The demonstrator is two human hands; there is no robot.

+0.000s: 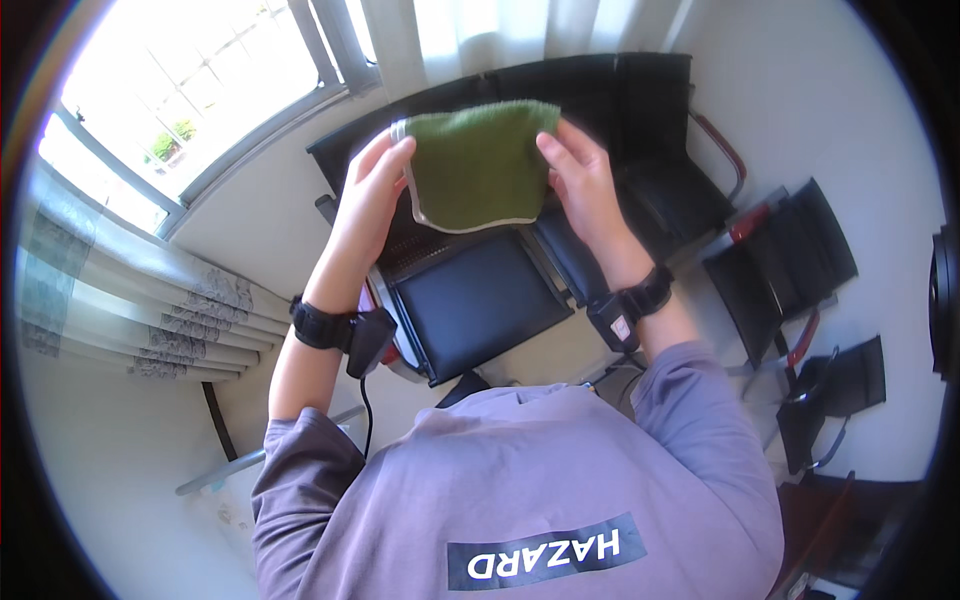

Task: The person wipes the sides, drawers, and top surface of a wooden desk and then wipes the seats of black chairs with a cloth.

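Note:
A green cloth (480,169) with a pale stitched edge is stretched between my two hands, raised in front of me. My left hand (379,169) pinches its left side near the upper corner, thumb on the near face. On the opposite side, my right hand (577,169) grips the upper right edge, also with the thumb in front. The cloth's lower edge hangs free over a black padded seat (480,300). Most of the fingers behind the cloth are hidden.
A row of black seats (660,195) runs along the wall. More black chairs (780,270) with red armrests stand at the right. A bright window (202,97) and gathered patterned curtain (195,315) are at the left. Black devices (371,341) are strapped to both wrists; a cable hangs from the left one.

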